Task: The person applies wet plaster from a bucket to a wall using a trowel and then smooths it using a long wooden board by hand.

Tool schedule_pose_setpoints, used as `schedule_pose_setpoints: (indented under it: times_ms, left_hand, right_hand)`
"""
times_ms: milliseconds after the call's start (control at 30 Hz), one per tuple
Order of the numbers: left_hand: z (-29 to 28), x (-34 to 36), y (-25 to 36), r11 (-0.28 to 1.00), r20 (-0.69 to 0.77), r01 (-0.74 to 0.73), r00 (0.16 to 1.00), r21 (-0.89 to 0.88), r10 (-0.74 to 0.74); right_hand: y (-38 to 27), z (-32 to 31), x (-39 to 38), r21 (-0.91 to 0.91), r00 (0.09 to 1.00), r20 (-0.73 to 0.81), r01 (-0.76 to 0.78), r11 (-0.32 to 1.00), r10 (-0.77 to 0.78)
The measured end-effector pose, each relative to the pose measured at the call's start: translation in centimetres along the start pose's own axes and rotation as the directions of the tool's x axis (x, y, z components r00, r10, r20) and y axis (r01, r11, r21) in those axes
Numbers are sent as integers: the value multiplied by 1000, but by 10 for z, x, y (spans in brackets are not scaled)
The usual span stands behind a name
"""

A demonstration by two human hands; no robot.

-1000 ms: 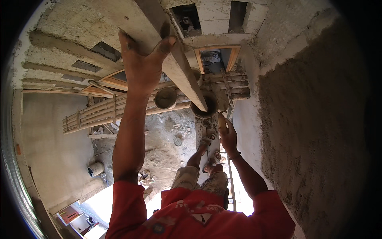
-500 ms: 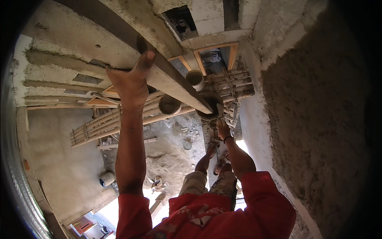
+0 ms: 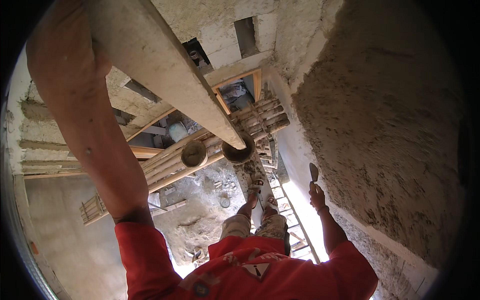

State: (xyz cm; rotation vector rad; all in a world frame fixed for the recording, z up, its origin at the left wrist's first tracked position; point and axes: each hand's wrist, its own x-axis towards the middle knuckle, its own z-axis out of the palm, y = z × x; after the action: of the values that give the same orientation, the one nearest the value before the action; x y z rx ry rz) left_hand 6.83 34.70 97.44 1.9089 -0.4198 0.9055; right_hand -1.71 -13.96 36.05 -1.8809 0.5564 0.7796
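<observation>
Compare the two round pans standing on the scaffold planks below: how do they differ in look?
The left pan looks lighter, tan inside, and shows whole. The right pan looks darker inside, and the long straightedge board hides its upper rim. The right pan lies nearer the person's feet. Both are round, open upward, and rest on the planks.

One trowel, two round pans, one long plank

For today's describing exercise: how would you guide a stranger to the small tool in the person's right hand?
Start at the big rough plastered wall on the right. At its lower left edge the right hand is raised, gripping a trowel. It is the only flat, small-bladed tool there, unlike the round pans on the scaffold poles.
</observation>
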Motion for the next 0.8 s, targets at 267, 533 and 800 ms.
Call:
schedule_pose_setpoints:
  times_ms: [267, 533, 800]
  left_hand:
    - [107, 32, -101, 993, -413, -16, 910, -119, -34]
    - [190, -6, -262, 974, -347, 196, 910, -115, -225]
    - [263, -33, -339, 910, -282, 402, 866, -99, -413]
  right_hand:
    - [107, -45, -66, 78, 982, -130, -124, 989, 134]
    - [123, -27, -162, 301, 958, -54, -255, 919, 283]
    - [154, -23, -246, 340, 845, -129, -455, 823, 520]
